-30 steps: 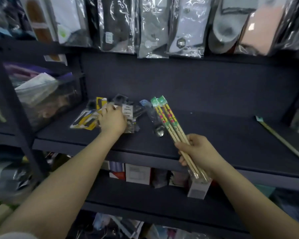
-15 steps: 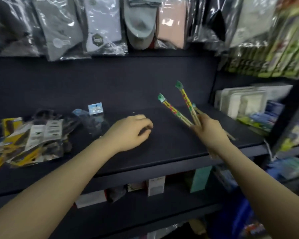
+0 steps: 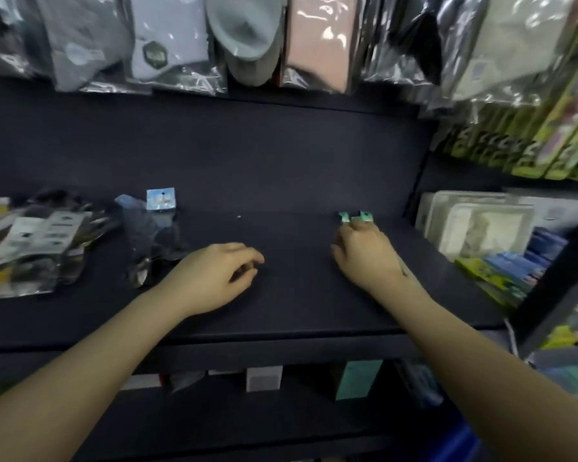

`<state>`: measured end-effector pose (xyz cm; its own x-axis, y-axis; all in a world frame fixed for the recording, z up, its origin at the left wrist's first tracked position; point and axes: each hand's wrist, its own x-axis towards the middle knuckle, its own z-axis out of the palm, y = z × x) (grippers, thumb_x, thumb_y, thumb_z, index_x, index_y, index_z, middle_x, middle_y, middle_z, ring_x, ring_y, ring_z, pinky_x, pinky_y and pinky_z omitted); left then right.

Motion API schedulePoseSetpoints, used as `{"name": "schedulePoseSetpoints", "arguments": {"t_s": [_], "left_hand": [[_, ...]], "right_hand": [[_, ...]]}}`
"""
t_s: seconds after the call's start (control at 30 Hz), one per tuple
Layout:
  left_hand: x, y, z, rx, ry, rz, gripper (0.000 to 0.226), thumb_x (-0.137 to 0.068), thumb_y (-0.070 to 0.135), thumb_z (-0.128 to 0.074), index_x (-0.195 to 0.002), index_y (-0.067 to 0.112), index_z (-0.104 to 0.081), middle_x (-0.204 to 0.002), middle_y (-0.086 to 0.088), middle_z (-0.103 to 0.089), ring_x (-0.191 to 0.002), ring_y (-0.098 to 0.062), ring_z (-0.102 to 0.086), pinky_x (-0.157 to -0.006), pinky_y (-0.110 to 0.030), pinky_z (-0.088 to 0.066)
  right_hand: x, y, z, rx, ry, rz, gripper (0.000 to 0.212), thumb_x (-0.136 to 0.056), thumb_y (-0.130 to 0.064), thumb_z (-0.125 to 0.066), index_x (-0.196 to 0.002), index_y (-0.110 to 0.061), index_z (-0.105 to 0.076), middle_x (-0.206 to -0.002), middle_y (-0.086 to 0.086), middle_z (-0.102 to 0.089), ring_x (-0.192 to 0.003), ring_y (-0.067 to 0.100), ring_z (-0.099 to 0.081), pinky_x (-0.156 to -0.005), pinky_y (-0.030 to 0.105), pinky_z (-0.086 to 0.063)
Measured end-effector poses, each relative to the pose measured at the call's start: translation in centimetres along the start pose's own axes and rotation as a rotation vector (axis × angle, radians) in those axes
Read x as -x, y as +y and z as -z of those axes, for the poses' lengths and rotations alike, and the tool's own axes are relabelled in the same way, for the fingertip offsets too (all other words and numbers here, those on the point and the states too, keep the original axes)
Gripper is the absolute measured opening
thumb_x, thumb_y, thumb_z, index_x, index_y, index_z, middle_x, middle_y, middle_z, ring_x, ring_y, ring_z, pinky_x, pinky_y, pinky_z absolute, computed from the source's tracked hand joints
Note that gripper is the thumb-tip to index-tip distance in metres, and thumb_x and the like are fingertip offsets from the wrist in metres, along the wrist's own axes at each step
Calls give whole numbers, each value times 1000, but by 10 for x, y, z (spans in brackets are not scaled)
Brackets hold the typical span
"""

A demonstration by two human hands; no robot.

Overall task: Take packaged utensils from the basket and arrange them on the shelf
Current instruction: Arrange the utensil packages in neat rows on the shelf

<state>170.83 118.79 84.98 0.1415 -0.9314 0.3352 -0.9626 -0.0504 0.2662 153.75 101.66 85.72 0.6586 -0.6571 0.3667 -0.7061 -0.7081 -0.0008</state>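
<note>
My right hand [image 3: 367, 256] lies low on the dark shelf [image 3: 287, 295], fingers closed over the packaged chopsticks [image 3: 354, 216]. Only the packs' green tops show past my fingertips; the rest is hidden under the hand. My left hand [image 3: 214, 278] rests on the shelf's middle with fingers loosely curled and nothing in it. To its left lie clear utensil packets with a blue header card [image 3: 161, 200], and further left a pile of yellow and black packets [image 3: 30, 248]. No basket is in view.
Bagged socks [image 3: 247, 38] hang above the shelf. Right of the upright, white trays [image 3: 481, 225] and green boxes [image 3: 494, 281] fill the neighbouring shelf. Small boxes [image 3: 264, 378] stand on the lower shelf.
My right hand has lowered the chopstick packs from tilted upright to flat on the shelf's right part. My left hand came off the left packet pile to the middle. The view swung right.
</note>
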Motion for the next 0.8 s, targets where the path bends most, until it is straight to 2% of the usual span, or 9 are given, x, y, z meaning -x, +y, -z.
{"name": "schedulePoseSetpoints", "arguments": {"t_s": [0.1,0.17,0.27,0.37,0.47,0.57,0.67,0.73,0.8], "left_hand": [[28,-21,13,-27,54,99,25,-89,23,-52,-114,23,-60,-101,8,-61,-78,-6,-53,-74,-30,-50],[51,-40,28,-45,110,163,25,-88,21,-56,-112,21,-62,-98,8,-61,-80,-8,-56,-74,-32,-51],[89,-73,53,-110,151,255,24,-86,20,-56,-108,15,-65,-97,1,-64,-83,-15,-60,-75,-29,-50],[128,-113,83,-183,190,362,36,-82,30,-48,-110,11,-62,-99,-8,-65,-90,-26,-62,-77,-31,-48],[165,-167,110,-296,179,508,54,-79,44,-44,-118,9,-56,-117,-14,-59,-107,-34,-56,-91,-36,-43],[194,-221,129,-303,84,607,87,-64,68,-39,-127,9,-50,-131,-16,-49,-120,-35,-49,-105,-42,-38],[210,-259,137,-183,-27,619,122,-48,92,-32,-137,9,-38,-144,-17,-35,-135,-26,-34,-114,-28,-22],[212,-273,137,-122,-76,639,129,-40,94,-31,-141,14,-31,-151,-14,-24,-141,-20,-23,-114,-22,-14],[210,-284,136,-56,-126,666,122,-41,87,-36,-143,20,-28,-155,-8,-17,-142,-14,-17,-113,-20,-11]], "right_hand": [[-4,-57,3,-246,-23,267,25,-92,-26,-48,-107,-11,-62,-111,9,-60,-106,29,-54,-88,36,-43],[-5,-101,2,-364,-53,439,22,-92,-23,-49,-105,-11,-63,-110,8,-61,-104,27,-55,-90,38,-46],[-12,-167,-3,-438,-65,627,21,-91,-21,-51,-104,-10,-63,-111,8,-61,-102,27,-55,-91,42,-45],[-22,-233,-6,-480,-89,762,26,-92,-23,-49,-113,-10,-59,-118,8,-58,-110,26,-52,-94,40,-43],[-29,-303,-10,-435,-122,919,43,-94,-31,-47,-131,-10,-47,-136,9,-48,-126,26,-43,-105,37,-36],[-35,-367,-17,-292,-153,1040,67,-93,-44,-44,-148,-15,-20,-158,7,-19,-144,23,-19,-118,35,-15],[-46,-409,-28,-149,-163,1073,71,-92,-53,-38,-150,-23,-10,-160,2,-7,-147,20,-8,-120,40,-6],[-55,-424,-32,-86,-248,1051,69,-91,-57,-34,-149,-29,-10,-160,0,-7,-147,20,-7,-120,44,-2],[-63,-429,-36,-45,-306,1015,64,-91,-59,-32,-148,-35,-13,-159,-3,-14,-146,20,-12,-119,44,-5]]}}
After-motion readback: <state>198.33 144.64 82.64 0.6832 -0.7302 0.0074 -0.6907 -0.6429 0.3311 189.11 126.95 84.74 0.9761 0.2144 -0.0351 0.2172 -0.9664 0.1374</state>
